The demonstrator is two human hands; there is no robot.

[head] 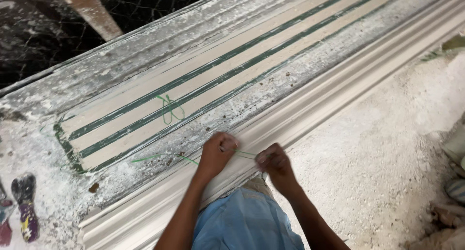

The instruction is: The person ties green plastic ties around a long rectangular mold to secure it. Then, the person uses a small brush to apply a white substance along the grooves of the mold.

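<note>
My left hand (217, 152) and my right hand (274, 161) are close together over the near edge of a long plaster-caked work bench (290, 80). Both pinch a thin green string (246, 154) stretched between them; its loose end trails left (145, 158) across the bench. Just under my hands runs a long white moulded plaster cornice (310, 105). Beyond them, several pale plaster strips (227, 71) lie in a green-edged mould, with a second green string loop (170, 108) resting on them. My blue-clothed knee (247, 221) is below my hands.
Wire mesh (135, 3) and a wooden post (92, 10) stand behind the bench. A plaster-dusted floor (387, 148) stretches to the right, with rubble and a sandalled foot (455, 189) at the right edge. Coloured sandals (24, 206) lie at the bottom left.
</note>
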